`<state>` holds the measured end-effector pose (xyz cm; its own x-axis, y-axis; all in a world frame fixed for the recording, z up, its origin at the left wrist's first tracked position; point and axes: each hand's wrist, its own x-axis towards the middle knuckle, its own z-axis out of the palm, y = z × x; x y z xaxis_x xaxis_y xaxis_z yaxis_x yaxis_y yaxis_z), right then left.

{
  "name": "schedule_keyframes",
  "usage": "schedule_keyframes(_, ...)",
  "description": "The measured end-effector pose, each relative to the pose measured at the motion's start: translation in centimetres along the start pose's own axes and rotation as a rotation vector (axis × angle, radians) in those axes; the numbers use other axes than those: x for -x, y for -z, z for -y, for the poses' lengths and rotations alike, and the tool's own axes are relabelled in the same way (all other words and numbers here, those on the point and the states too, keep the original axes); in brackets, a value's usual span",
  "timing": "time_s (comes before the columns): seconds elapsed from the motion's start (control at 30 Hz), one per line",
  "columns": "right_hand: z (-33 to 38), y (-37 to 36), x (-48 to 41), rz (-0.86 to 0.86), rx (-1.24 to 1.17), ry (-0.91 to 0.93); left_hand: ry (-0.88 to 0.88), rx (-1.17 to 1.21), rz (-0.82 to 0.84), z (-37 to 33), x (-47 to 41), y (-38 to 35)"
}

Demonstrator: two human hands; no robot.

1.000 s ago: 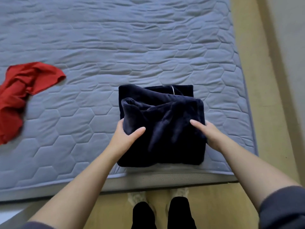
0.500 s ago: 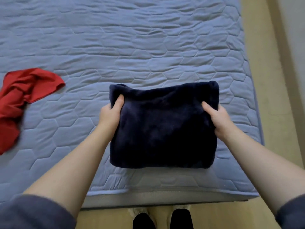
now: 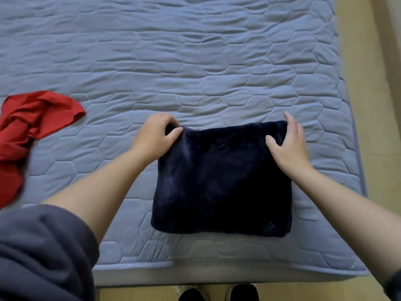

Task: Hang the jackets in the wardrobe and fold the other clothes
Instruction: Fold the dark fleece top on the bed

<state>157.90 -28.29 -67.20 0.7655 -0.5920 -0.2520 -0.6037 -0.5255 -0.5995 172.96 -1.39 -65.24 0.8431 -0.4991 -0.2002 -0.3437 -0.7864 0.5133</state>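
A dark navy fleece garment [image 3: 221, 183] lies folded into a rectangle on the grey-blue quilted mattress [image 3: 195, 72], near its front right corner. My left hand [image 3: 155, 135] pinches the garment's far left corner between thumb and curled fingers. At the far right corner my right hand [image 3: 288, 144] grips the edge, thumb on top of the fabric and fingers over the back edge. A crumpled red garment [image 3: 26, 131] lies unfolded at the mattress's left side, apart from both hands.
The mattress's front edge [image 3: 217, 274] runs just before my feet [image 3: 217, 294]. Beige floor [image 3: 373, 105] runs along the bed's right side. The far half of the mattress holds only wrinkled quilting.
The folded-over top layer has been carried away from me and laid flat. Both hands slid from the garment's sides to its far corners.
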Motion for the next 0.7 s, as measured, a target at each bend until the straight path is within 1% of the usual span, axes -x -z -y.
schedule_keyframes(0.03, 0.3, 0.2, -0.7, 0.05, 0.03, 0.049, -0.079, -0.095, 0.058, 0.1, -0.5, 0.6)
schedule_keyframes(0.1, 0.3, 0.2, -2.5, 0.165, 0.176, 0.104, -0.164, -0.296, 0.129, 0.0, -1.6, 1.3)
schedule_keyframes(0.17, -0.1, 0.2, -4.2, 0.158, 0.302, 0.103, -0.208, -0.517, 0.122, -0.4, -2.5, 1.1)
schedule_keyframes(0.23, -0.2, 0.2, -5.0, 0.095, 0.3, 0.035, -0.175, -0.624, 0.087, -0.9, -2.7, 0.5)
schedule_keyframes(0.27, -0.1, 0.1, -4.7, 0.069, 0.307, 0.014, -0.122, -0.614, 0.066, -1.4, -2.4, 0.2)
schedule_keyframes(0.3, 0.2, 0.0, -4.0, 0.039, 0.336, 0.01, -0.05, -0.544, 0.024, -1.9, -2.0, -0.1)
schedule_keyframes(0.37, 0.9, -0.3, -0.9, -0.013, 0.372, 0.059, 0.081, -0.321, -0.089, -3.1, 0.2, -0.6)
schedule_keyframes(0.4, 1.5, -0.4, 1.4, -0.021, 0.358, 0.106, 0.086, -0.246, -0.137, -3.9, 2.0, -0.6)
schedule_keyframes(0.43, 1.9, -0.6, 3.8, -0.01, 0.329, 0.157, 0.054, -0.226, -0.166, -4.7, 4.2, -0.6)
schedule_keyframes(0.47, 2.2, -0.8, 6.3, 0.011, 0.311, 0.208, 0.01, -0.234, -0.168, -5.4, 6.5, -0.7)
schedule_keyframes(0.57, 2.1, -2.5, 11.5, 0.109, 0.351, 0.339, -0.092, -0.32, -0.068, -6.5, 12.1, -2.2)
schedule_keyframes(0.63, 1.7, -4.5, 12.2, 0.149, 0.409, 0.392, -0.122, -0.38, -0.019, -5.9, 13.0, -4.1)
schedule_keyframes(0.7, 1.1, -6.7, 11.0, 0.149, 0.469, 0.418, -0.108, -0.437, 0.019, -4.4, 11.8, -6.1)
